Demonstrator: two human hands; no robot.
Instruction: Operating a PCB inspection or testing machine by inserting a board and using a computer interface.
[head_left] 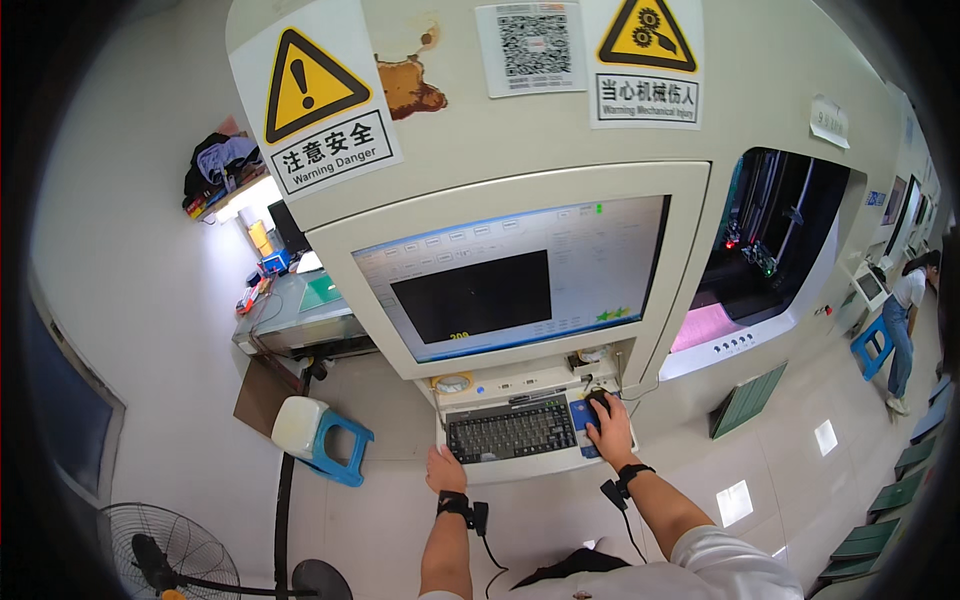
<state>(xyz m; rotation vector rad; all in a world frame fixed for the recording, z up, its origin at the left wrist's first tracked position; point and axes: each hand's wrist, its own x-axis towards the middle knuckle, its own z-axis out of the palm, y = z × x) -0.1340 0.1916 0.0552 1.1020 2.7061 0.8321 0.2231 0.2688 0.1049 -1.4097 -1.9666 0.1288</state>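
Observation:
My right hand (612, 438) rests over a dark computer mouse (598, 400), its fingers closed around it. The mouse sits on a blue pad (580, 410) to the right of a black keyboard (511, 430). Both lie on a pale pull-out tray (530, 468) under a monitor (600, 270) set into a beige machine. At the tray's left front corner, my left hand (444, 470) has its fingers curled against the edge, partly hidden. A large black rectangle fills the middle of the lit screen. Each wrist wears a black strap with a small cabled device.
Right of the screen, a machine window (780, 240) shows lit mechanisms. A green panel (748, 402) leans below it. On the left stand a blue-and-white stool (340, 450), a fan (165, 550) and a cluttered desk (290, 315). Another person (905, 320) stands far right beside a blue stool (872, 347).

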